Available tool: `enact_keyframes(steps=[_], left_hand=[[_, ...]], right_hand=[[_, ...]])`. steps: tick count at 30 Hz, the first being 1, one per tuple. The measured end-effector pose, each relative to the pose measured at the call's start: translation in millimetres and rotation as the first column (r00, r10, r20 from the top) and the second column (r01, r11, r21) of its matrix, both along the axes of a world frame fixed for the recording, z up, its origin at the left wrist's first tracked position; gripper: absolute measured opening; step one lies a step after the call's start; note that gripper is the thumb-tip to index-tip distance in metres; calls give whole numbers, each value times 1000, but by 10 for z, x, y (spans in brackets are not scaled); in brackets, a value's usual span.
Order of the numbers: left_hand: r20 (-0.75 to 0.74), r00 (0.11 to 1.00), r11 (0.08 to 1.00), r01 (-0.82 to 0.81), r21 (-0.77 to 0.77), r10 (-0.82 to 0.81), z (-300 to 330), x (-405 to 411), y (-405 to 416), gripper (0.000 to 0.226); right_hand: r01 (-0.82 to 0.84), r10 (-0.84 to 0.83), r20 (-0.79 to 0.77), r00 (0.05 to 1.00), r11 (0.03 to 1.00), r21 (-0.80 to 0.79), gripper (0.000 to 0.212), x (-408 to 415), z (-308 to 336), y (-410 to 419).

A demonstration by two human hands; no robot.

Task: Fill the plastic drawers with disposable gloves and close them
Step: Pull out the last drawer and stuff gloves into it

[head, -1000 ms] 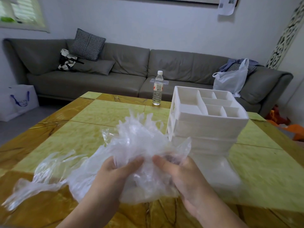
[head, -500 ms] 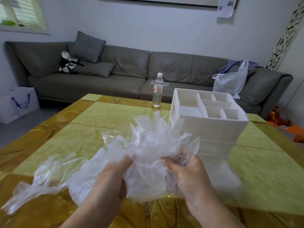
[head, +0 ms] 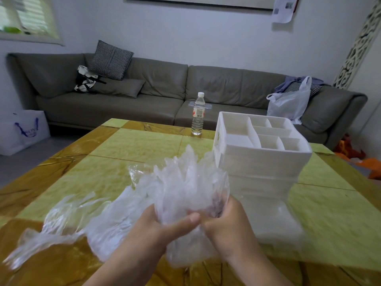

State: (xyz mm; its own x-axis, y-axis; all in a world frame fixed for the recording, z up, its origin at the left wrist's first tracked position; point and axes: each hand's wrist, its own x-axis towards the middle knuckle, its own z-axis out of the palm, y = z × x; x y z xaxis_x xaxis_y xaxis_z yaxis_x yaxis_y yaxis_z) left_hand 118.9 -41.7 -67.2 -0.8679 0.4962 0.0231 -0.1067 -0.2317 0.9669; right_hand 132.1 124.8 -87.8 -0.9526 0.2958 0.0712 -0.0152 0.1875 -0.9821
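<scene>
A crumpled bunch of clear disposable gloves (head: 185, 182) stands up above the table, gripped from below by both hands. My left hand (head: 162, 230) wraps it with the thumb across the front. My right hand (head: 228, 221) clutches it from the right side. More loose gloves (head: 61, 219) trail across the table to the left. The white plastic drawer unit (head: 261, 162) stands just right of the bunch, its top tray divided into several compartments. Its lowest drawer (head: 278, 221) is pulled out toward me, blurred, beside my right hand.
The yellow and brown table (head: 134, 145) carries a water bottle (head: 198, 114) at its far edge. A grey sofa (head: 165, 93) runs behind, with a white plastic bag (head: 288, 102) on it. A white shopping bag (head: 22, 131) stands on the floor at left.
Both hands have drawn together and squeezed the glove bunch into a tighter, more upright wad, moving it slightly right toward the drawer unit. The view tilted a little.
</scene>
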Motion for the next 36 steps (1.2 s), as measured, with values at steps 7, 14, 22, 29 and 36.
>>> enact_keyframes(steps=[7, 14, 22, 29, 36], left_hand=[[196, 926, 946, -320, -47, 323, -18, -45, 21, 28], [274, 910, 943, -332, 31, 312, 32, -49, -14, 32], [307, 939, 976, -195, 98, 157, 139, -27, -72, 32], [446, 894, 992, -82, 100, 29, 186, -5, -70, 51], [340, 931, 989, -106, -101, 134, 48, 35, -21, 22]], right_hand=[[132, -124, 113, 986, 989, -66, 58, 4, 89, 32], [-241, 358, 193, 914, 859, -451, 44, 130, 258, 203], [-26, 59, 70, 996, 913, -407, 14, 126, 305, 168], [46, -34, 59, 998, 977, -207, 46, 47, 178, 175], [62, -6, 149, 989, 926, -372, 31, 34, 72, 241]])
